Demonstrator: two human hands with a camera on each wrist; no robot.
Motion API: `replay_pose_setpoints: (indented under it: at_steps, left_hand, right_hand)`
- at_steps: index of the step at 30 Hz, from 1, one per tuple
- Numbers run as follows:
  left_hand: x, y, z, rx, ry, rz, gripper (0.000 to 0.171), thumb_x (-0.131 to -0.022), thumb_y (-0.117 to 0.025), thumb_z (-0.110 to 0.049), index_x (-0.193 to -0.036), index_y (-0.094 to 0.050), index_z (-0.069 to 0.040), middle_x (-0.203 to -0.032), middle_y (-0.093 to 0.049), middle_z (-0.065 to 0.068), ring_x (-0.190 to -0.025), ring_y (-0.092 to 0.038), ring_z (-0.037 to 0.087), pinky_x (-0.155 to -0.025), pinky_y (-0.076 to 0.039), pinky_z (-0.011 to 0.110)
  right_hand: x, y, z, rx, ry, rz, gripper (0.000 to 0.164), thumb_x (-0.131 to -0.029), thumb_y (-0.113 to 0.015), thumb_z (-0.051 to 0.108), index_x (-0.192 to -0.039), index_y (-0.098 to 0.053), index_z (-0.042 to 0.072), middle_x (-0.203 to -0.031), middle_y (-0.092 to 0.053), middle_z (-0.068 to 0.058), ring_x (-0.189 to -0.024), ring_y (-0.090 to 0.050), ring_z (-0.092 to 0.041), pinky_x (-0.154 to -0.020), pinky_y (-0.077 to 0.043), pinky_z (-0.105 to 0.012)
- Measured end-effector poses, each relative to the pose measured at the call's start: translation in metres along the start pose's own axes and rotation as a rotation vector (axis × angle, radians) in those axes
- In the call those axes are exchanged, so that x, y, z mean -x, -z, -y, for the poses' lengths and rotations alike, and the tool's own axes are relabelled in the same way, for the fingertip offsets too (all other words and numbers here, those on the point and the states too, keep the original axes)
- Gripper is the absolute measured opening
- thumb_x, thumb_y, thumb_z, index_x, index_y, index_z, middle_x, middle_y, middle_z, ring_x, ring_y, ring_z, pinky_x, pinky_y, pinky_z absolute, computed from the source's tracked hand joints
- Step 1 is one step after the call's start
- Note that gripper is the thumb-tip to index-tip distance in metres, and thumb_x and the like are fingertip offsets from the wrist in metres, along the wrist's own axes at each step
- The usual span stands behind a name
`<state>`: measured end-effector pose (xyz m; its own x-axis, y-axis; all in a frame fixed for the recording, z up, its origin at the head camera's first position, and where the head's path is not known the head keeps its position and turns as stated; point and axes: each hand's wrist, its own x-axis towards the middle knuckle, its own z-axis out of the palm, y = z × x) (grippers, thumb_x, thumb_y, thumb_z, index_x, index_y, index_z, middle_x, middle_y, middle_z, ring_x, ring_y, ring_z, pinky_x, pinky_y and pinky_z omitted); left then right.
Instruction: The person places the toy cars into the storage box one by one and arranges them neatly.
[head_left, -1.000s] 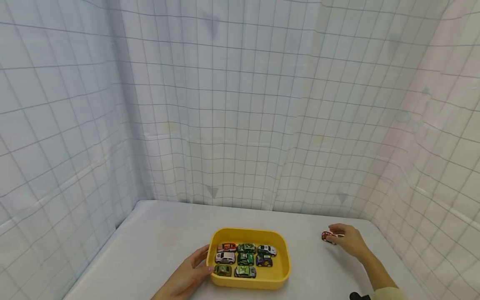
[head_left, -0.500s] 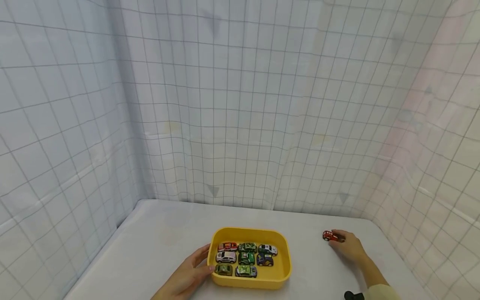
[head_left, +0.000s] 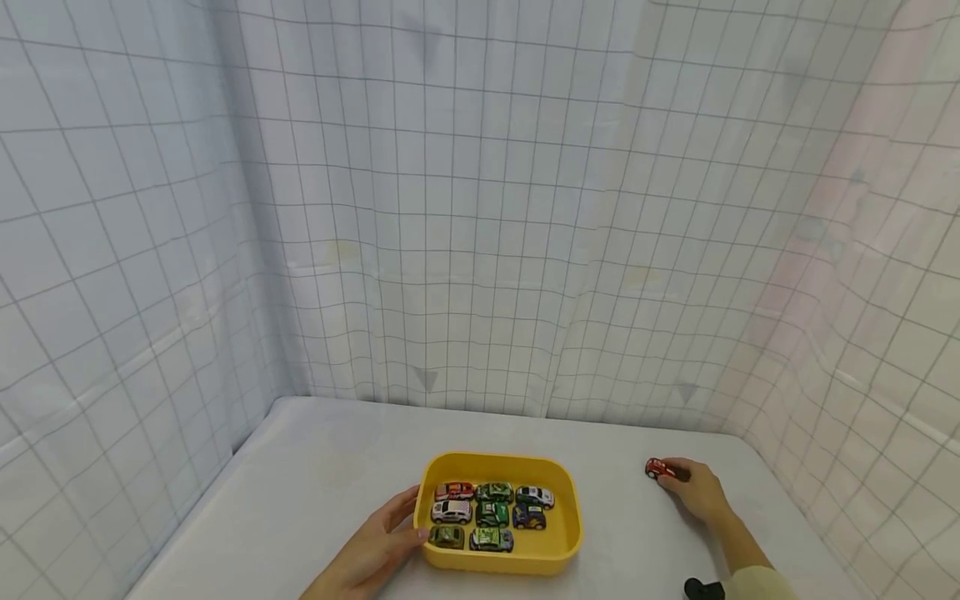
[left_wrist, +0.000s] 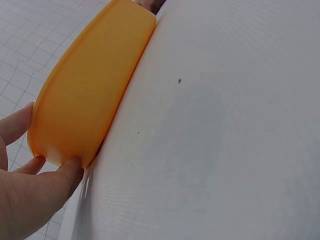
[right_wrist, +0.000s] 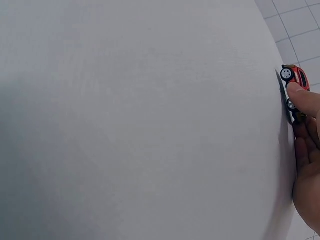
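A yellow plastic tray (head_left: 555, 546) sits on the white table, holding several small toy cars, among them a white one (head_left: 452, 512) and a dark green one (head_left: 492, 515). My left hand (head_left: 372, 546) grips the tray's left end, thumb at the rim and fingers against the outer wall. In the left wrist view, the fingertips press on the tray's side (left_wrist: 95, 85). Far to the right, my right hand (head_left: 699, 490) pinches a red toy car (head_left: 656, 468) between thumb and fingers. The right wrist view shows the thumb across the red car's side (right_wrist: 301, 77), close to the tabletop.
White cloth walls with a grid pattern (head_left: 480, 250) enclose the table at the back and both sides. The tabletop (head_left: 337, 450) stretches around the tray. A black object (head_left: 703, 589) is beside the right sleeve at the bottom edge.
My right hand has closed its thumb and fingers on the red toy car, which has shifted and turned slightly. The left hand stays on the tray.
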<state>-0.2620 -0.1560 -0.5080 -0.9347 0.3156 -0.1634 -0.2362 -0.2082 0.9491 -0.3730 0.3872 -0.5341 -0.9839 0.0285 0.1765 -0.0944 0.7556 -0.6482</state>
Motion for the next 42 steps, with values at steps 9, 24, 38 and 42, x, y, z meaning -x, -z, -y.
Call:
replay_pose_setpoints:
  at_steps: [9, 24, 38, 42]
  left_hand:
    - [0.000, 0.000, -0.001, -0.006, 0.003, -0.003, 0.092, -0.094, -0.073, 0.000, -0.163, -0.012, 0.005, -0.165, -0.005, 0.035, -0.151, -0.014, 0.051, -0.116, -0.036, 0.050]
    - [0.001, 0.002, -0.002, -0.008, 0.004, 0.012, 0.092, -0.095, -0.071, -0.001, -0.162, -0.009, 0.006, -0.164, -0.003, 0.037, -0.150, -0.013, 0.052, -0.116, -0.036, 0.051]
    - [-0.001, 0.003, -0.001, -0.018, -0.001, 0.022, 0.091, -0.097, -0.070, -0.003, -0.162, -0.008, 0.007, -0.164, -0.004, 0.037, -0.150, -0.013, 0.053, -0.117, -0.034, 0.053]
    - [-0.002, 0.002, -0.001, -0.013, 0.003, 0.017, 0.091, -0.097, -0.070, -0.002, -0.162, -0.007, 0.007, -0.164, -0.003, 0.037, -0.150, -0.011, 0.053, -0.117, -0.034, 0.053]
  right_hand:
    - [0.000, 0.002, 0.000, -0.011, -0.014, -0.012, 0.038, -0.094, -0.076, 0.014, -0.124, -0.068, -0.008, -0.115, -0.070, -0.024, -0.110, -0.063, -0.044, -0.097, -0.047, -0.062]
    - [0.000, 0.006, 0.016, -0.099, -0.029, 0.015, 0.038, -0.091, -0.079, 0.013, -0.123, -0.069, -0.006, -0.112, -0.071, -0.015, -0.102, -0.063, -0.029, -0.084, -0.052, -0.039]
    - [-0.002, 0.007, 0.038, -0.159, 0.049, 0.091, 0.039, -0.088, -0.084, 0.016, -0.121, -0.071, -0.002, -0.111, -0.072, -0.009, -0.099, -0.064, -0.023, -0.082, -0.053, -0.036]
    - [-0.002, 0.010, 0.046, -0.161, 0.070, 0.109, 0.037, -0.089, -0.082, 0.014, -0.120, -0.071, -0.002, -0.110, -0.072, -0.008, -0.097, -0.064, -0.021, -0.078, -0.053, -0.033]
